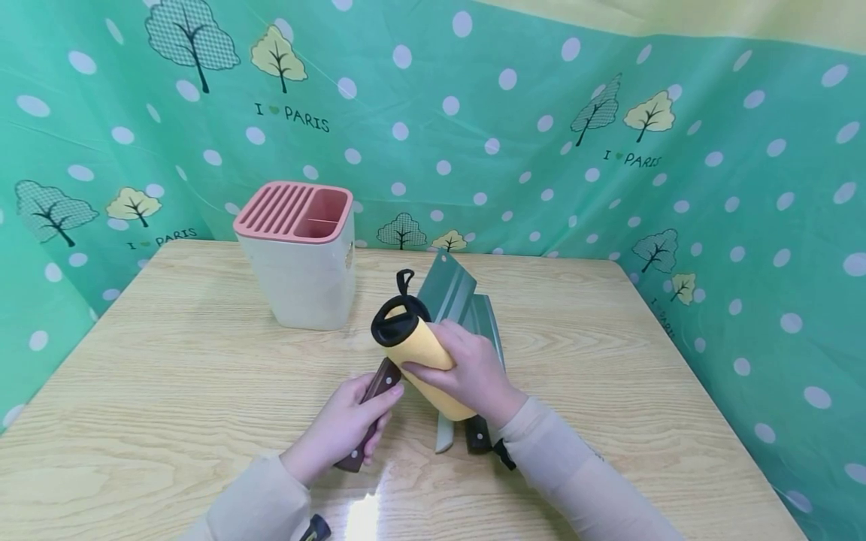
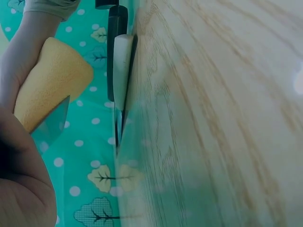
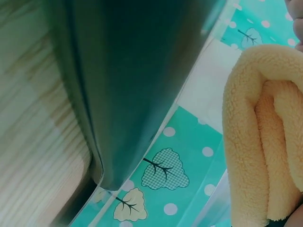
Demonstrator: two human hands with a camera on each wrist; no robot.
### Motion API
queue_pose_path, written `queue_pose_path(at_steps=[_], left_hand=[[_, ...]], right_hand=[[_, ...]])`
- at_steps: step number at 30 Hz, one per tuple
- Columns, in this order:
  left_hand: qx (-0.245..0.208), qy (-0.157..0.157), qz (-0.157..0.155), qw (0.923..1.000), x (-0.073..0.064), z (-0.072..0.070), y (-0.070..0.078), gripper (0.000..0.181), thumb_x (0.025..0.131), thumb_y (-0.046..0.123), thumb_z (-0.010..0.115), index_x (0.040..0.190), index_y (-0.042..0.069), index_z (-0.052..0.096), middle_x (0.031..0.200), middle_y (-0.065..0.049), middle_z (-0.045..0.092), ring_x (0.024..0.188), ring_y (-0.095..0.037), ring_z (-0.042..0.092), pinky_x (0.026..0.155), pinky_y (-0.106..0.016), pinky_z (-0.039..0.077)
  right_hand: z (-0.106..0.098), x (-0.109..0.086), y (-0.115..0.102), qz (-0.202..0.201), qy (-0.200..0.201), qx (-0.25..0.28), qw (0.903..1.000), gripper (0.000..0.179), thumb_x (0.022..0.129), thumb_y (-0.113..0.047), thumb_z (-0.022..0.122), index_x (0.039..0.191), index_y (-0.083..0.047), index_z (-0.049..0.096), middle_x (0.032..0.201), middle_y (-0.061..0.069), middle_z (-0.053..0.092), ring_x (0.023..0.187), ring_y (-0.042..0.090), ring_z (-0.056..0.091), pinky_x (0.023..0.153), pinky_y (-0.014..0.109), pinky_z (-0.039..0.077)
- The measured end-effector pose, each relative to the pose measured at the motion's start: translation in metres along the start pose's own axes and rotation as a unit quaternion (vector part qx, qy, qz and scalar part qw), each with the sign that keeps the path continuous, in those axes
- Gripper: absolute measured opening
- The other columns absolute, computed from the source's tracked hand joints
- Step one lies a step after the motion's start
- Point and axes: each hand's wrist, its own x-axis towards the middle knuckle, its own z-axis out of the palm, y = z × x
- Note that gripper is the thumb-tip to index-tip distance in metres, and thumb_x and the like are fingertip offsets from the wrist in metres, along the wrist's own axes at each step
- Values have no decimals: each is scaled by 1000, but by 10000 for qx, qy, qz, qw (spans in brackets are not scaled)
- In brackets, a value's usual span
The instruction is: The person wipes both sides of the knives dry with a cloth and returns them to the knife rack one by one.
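Note:
My left hand [image 1: 348,424] grips the brown riveted handle [image 1: 382,379] of a cleaver. Roughly in line with that handle, a broad blade [image 1: 449,289] with a small corner hole shows beyond a folded yellow towel [image 1: 433,361]. The towel has a black edge and hanging loop, and my right hand [image 1: 473,368] holds it around the cleaver's middle, hiding where handle meets blade. In the left wrist view, part of a blade [image 2: 57,125] sticks out below the towel. Under my right hand lie a white-handled knife [image 1: 444,433] and a black-handled knife [image 1: 478,436].
A white knife holder [image 1: 304,282] with a pink slotted top stands at the back left of the wooden table [image 1: 169,376]. Another blade [image 1: 489,323] lies right of the towel. Some black object [image 1: 315,528] shows beside my left sleeve. Dotted green cloth [image 1: 473,173] hangs behind.

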Motion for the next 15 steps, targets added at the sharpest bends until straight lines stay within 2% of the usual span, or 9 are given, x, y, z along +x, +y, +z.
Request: queue_pose_path(at_steps=[10,15], left_hand=[[-22,-26,30,10000,0,0,-1,41,100,36,56,90,-3,45,56,0,49,38,-9,45,37,-28,43],[23,-32,43,10000,-1,0,-1,40,100,37,56,88,0,46,54,0,49,38,-10,45,37,-29,44]], right_hand=[[-1,0,1,56,69,-56,9999,41,76,-31,84,109,-13,67,84,-1,65,66,9,57,58,23,49],[-2,1,2,-42,157,-138,9998,42,76,-32,84,108,-12,66,83,1,66,66,10,57,57,23,49]])
